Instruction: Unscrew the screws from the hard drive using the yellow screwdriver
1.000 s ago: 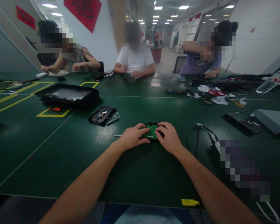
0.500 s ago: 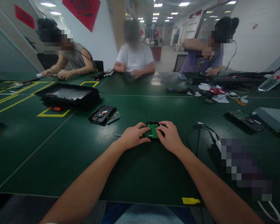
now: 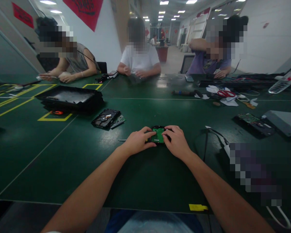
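Note:
A small black device with a green circuit board (image 3: 157, 136) on its upper face lies on the table before me. My left hand (image 3: 141, 139) grips its left side, index finger on the board and thumb at the near edge. On the right side, my right hand (image 3: 176, 139) is closed around the device with its fingertips over the board. A thin metal shaft (image 3: 122, 140), like a screwdriver's, sticks out to the left from behind my left hand; a bit of yellow and black shows near those fingers. My hands hide both ends of the device.
Left of my hands lie a black drive-like unit (image 3: 106, 118) and a loose circuit board (image 3: 118, 121). A large black tray (image 3: 69, 97) stands behind them. To the right are a cable (image 3: 205, 145), another unit with a board (image 3: 253, 124) and a grey metal box (image 3: 285, 123). Three people sit opposite.
My hands and the device stay almost still. The view has shifted very slightly. Opposite, the left person's hand has moved a little.

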{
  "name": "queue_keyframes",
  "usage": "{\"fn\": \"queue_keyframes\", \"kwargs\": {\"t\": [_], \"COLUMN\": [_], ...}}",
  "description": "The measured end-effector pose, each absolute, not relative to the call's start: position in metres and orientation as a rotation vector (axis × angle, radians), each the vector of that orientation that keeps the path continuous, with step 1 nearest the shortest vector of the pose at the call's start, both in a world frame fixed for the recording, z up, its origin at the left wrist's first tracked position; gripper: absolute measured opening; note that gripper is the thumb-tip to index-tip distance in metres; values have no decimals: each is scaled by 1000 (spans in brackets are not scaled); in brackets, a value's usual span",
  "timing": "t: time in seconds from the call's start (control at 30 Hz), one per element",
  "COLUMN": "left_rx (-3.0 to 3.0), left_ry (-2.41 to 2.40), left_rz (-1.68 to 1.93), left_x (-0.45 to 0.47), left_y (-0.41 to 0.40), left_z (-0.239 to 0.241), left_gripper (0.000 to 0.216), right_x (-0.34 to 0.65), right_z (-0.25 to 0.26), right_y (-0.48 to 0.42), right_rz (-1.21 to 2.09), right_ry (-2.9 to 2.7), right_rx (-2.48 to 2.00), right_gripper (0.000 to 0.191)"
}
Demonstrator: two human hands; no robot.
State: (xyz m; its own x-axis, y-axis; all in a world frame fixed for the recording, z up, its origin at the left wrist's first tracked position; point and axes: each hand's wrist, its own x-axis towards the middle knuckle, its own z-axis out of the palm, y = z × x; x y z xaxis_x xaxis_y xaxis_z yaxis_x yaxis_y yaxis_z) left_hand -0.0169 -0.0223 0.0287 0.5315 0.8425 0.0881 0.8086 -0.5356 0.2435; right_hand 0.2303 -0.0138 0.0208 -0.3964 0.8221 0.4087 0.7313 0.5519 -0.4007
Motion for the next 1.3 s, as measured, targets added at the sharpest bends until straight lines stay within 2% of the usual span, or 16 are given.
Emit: {"fn": "queue_keyframes", "kwargs": {"t": [0.43, 0.73, 0.93, 1.3], "left_rx": [2598, 2601, 2591, 2566], "left_ry": [1403, 1390, 1393, 1399], "left_rz": [279, 300, 322, 346], "left_x": [-17, -18, -18, -17], "left_y": [-23, -22, -23, -22], "left_z": [31, 29, 29, 29], "left_gripper": [62, 60, 60, 59], "right_x": [233, 233, 235, 232], "right_z": [13, 8, 7, 4], "right_y": [-9, -11, -12, -12], "right_rz": [161, 175, 334, 335], "right_ry": [-2123, -2014, -2018, -1977], "right_rx": [-1356, -1528, -1554, -1506], "right_gripper": [23, 49, 62, 56]}}
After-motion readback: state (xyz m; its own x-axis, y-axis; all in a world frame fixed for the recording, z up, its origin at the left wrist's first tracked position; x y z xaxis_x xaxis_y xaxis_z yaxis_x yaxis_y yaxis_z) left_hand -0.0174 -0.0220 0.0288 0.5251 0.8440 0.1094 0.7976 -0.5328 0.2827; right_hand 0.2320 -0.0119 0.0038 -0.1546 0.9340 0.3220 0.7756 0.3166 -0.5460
